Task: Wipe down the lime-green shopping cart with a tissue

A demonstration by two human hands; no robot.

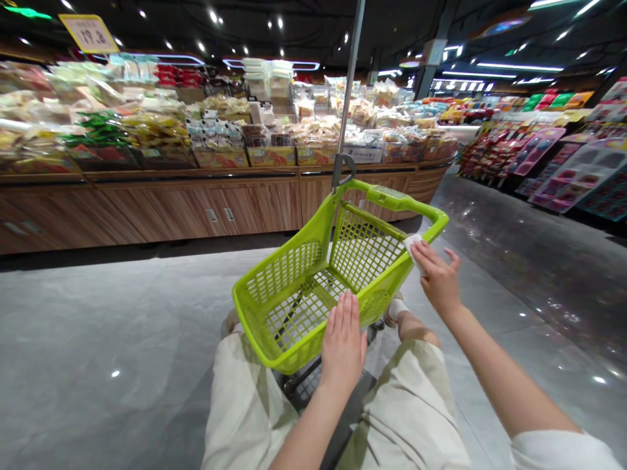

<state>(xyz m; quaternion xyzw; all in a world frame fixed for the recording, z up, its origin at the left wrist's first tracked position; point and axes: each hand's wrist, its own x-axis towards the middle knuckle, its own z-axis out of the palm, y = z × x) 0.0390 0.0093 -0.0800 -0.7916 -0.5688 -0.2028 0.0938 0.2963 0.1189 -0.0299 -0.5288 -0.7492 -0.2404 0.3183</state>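
A lime-green plastic shopping cart (274,362) with a lattice basket stands between my knees. Its handle (411,203) is at the far right end. My right hand (438,274) presses a white wipe (414,247) against the upper rim just below the handle, fingers closed over it. On the near side rim lies my left hand (343,339), flat with its fingers stretched out, holding nothing. The wire-like grid of the basket floor shows no goods. A grey pole (350,85) with a hook rises from the cart's back corner.
A long wood-fronted display counter (206,209) piled with packaged food runs across the back. Shelves of packets (509,147) stand at the right. A yellow-framed price sign (89,34) hangs at the upper left. Shiny grey floor tiles (108,352) surround the cart.
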